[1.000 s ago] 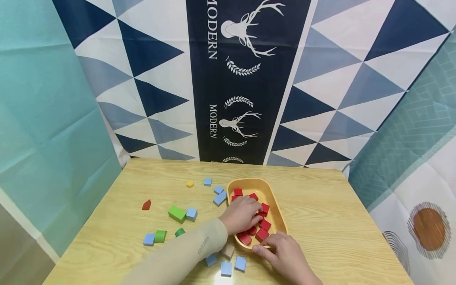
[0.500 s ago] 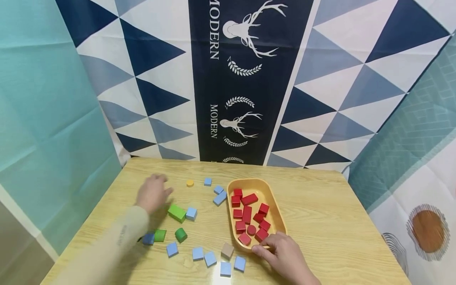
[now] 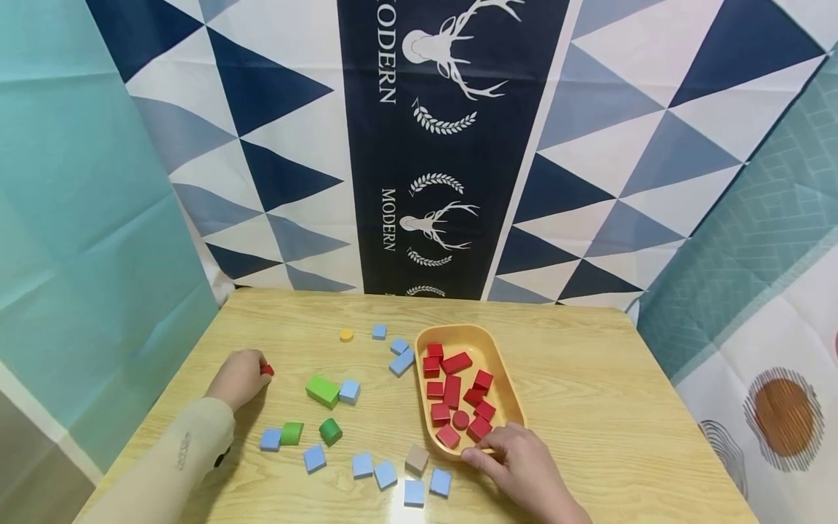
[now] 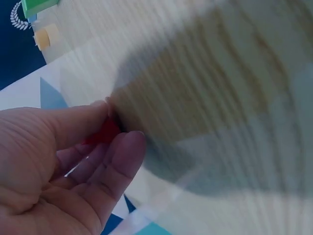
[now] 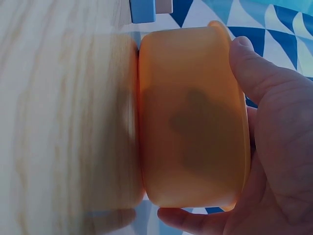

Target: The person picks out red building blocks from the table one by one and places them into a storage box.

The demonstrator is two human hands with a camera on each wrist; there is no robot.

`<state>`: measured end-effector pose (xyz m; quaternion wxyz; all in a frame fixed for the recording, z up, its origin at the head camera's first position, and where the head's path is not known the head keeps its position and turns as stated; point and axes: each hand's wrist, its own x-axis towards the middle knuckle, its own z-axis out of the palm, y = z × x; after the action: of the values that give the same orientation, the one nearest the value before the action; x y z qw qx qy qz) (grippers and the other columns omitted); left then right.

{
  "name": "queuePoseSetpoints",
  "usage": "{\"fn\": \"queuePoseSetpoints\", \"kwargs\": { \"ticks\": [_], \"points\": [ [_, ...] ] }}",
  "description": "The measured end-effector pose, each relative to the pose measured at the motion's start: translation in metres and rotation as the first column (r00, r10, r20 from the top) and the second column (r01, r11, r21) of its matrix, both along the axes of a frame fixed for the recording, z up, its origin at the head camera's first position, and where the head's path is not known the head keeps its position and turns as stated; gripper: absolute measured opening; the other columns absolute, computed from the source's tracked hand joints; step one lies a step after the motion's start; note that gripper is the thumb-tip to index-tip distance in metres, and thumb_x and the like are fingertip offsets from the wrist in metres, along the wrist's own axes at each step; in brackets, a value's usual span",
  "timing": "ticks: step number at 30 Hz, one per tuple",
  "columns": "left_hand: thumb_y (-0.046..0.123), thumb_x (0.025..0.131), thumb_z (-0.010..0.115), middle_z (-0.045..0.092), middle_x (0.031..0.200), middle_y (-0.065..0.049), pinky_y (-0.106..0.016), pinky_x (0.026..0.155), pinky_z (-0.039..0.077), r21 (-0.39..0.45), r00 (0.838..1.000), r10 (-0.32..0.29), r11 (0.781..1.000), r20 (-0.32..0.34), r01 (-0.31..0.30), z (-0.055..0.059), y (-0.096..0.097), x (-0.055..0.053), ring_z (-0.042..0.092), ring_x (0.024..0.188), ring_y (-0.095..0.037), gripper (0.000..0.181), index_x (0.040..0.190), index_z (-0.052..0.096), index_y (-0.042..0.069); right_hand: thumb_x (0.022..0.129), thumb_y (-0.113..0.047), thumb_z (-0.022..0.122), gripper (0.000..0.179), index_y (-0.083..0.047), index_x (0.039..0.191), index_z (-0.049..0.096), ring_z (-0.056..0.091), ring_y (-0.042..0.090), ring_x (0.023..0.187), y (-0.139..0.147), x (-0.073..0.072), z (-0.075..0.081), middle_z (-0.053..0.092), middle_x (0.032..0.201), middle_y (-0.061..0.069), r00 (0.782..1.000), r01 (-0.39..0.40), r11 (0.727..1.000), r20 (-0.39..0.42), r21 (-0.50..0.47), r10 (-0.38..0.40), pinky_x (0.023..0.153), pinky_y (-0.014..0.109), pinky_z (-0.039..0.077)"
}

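At the table's left side my left hand [image 3: 238,378] pinches a small red block [image 3: 266,370] with a pointed end. The left wrist view shows this red block [image 4: 106,131] between thumb and fingers, low over the wood, partly hidden by them. My right hand [image 3: 524,466] grips the near rim of a yellow-orange plastic tray [image 3: 503,375]. In the right wrist view the thumb lies at the top edge of the tray [image 5: 190,117], with the fingers along its far side. Several red blocks [image 3: 452,391] of different shapes lie inside the tray.
Several light blue blocks [image 3: 315,458] are scattered left of the tray and before it. Among them lie a long green block [image 3: 323,391], a green half-round [image 3: 292,433], a dark green cylinder [image 3: 330,431], a tan block [image 3: 416,459] and a yellow disc [image 3: 346,335].
My left hand has left the tray, swung over to the left side of the table and taken hold of the pointed red block. My right hand has stayed on the tray's rim.
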<state>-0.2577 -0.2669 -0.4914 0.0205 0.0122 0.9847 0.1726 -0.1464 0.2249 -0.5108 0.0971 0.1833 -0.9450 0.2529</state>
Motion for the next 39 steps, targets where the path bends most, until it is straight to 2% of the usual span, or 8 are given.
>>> {"fn": "queuePoseSetpoints", "kwargs": {
  "ticks": [4, 7, 15, 22, 27, 30, 33, 39],
  "points": [
    [-0.003, 0.095, 0.073, 0.074, 0.091, -0.015, -0.046, 0.078, 0.061, -0.045, 0.996, -0.081, 0.996, -0.029, 0.08, -0.003, 0.008, -0.005, 0.071, 0.085, -0.029, 0.003, 0.098, 0.072, -0.003, 0.091, -0.057, 0.079, 0.027, -0.034, 0.076, 0.076, 0.042, -0.007, 0.073, 0.0, 0.0, -0.001, 0.055, 0.071, -0.03, 1.0, -0.001, 1.0, -0.009, -0.004, 0.001, 0.066, 0.02, 0.04],
    [-0.011, 0.096, 0.064, 0.075, 0.097, -0.014, -0.048, 0.085, 0.062, -0.056, 0.992, -0.118, 0.992, -0.043, 0.116, -0.006, 0.016, -0.009, 0.072, 0.095, -0.031, 0.016, 0.098, 0.076, 0.0, 0.091, -0.056, 0.079, 0.027, -0.034, 0.076, 0.076, 0.042, -0.007, 0.073, -0.001, 0.001, 0.0, 0.055, 0.071, -0.03, 1.0, -0.009, 1.0, -0.026, -0.012, 0.008, 0.066, 0.019, 0.04],
    [0.008, 0.097, 0.077, 0.074, 0.087, -0.007, -0.044, 0.076, 0.059, -0.028, 0.999, -0.043, 0.999, -0.012, 0.043, -0.004, 0.044, -0.019, 0.066, 0.079, -0.022, 0.014, 0.084, 0.074, 0.006, 0.089, -0.052, 0.082, 0.022, -0.035, 0.077, 0.077, 0.043, -0.008, 0.073, -0.002, 0.001, -0.001, 0.057, 0.072, -0.03, 0.996, -0.03, 0.999, -0.09, -0.04, 0.027, 0.064, 0.019, 0.039],
    [-0.002, 0.1, 0.066, 0.078, 0.089, -0.015, -0.044, 0.073, 0.064, -0.066, 0.999, 0.001, 0.998, -0.034, -0.003, -0.001, 0.056, -0.019, 0.075, 0.079, -0.028, 0.014, 0.089, 0.074, 0.001, 0.09, -0.054, 0.081, 0.023, -0.034, 0.078, 0.077, 0.042, -0.008, 0.073, -0.002, 0.002, 0.0, 0.058, 0.072, -0.03, 0.996, -0.037, 0.999, -0.083, -0.033, 0.034, 0.065, 0.019, 0.039],
    [0.003, 0.097, 0.074, 0.074, 0.087, -0.007, -0.039, 0.072, 0.058, 0.079, 0.995, -0.036, 0.996, -0.095, 0.044, 0.012, 0.079, -0.019, 0.066, 0.078, -0.02, 0.009, 0.089, 0.073, 0.005, 0.09, -0.054, 0.08, 0.024, -0.034, 0.078, 0.077, 0.042, -0.008, 0.074, 0.001, 0.002, 0.002, 0.057, 0.073, -0.03, 0.997, -0.027, 0.999, -0.077, -0.027, 0.025, 0.065, 0.02, 0.04],
    [0.002, 0.096, 0.074, 0.074, 0.096, -0.006, -0.038, 0.079, 0.061, 0.192, 0.969, -0.135, 0.966, -0.209, 0.176, 0.027, 0.117, -0.018, 0.068, 0.087, -0.02, 0.007, 0.091, 0.075, 0.007, 0.09, -0.054, 0.081, 0.023, -0.034, 0.078, 0.077, 0.042, -0.007, 0.074, 0.004, 0.002, 0.004, 0.057, 0.072, -0.03, 0.997, -0.014, 1.0, -0.075, -0.026, 0.012, 0.065, 0.02, 0.04],
    [0.002, 0.095, 0.078, 0.074, 0.11, -0.006, -0.038, 0.091, 0.063, 0.232, 0.909, -0.292, 0.901, -0.296, 0.365, 0.04, 0.169, -0.017, 0.071, 0.101, -0.021, 0.006, 0.095, 0.077, 0.008, 0.09, -0.052, 0.081, 0.022, -0.034, 0.078, 0.077, 0.042, -0.008, 0.074, 0.005, 0.002, 0.004, 0.057, 0.072, -0.031, 0.996, -0.02, 0.999, -0.085, -0.025, 0.018, 0.065, 0.02, 0.04],
    [0.012, 0.098, 0.079, 0.069, 0.11, 0.0, -0.027, 0.093, 0.061, 0.112, 0.799, -0.532, 0.809, -0.281, 0.578, 0.044, 0.259, -0.021, 0.065, 0.099, -0.014, 0.003, 0.096, 0.077, 0.014, 0.091, -0.051, 0.081, 0.022, -0.035, 0.078, 0.077, 0.044, -0.008, 0.074, 0.001, 0.002, 0.003, 0.059, 0.072, -0.031, 0.993, -0.061, 0.997, -0.1, -0.041, 0.056, 0.064, 0.019, 0.041]
  ]
}}
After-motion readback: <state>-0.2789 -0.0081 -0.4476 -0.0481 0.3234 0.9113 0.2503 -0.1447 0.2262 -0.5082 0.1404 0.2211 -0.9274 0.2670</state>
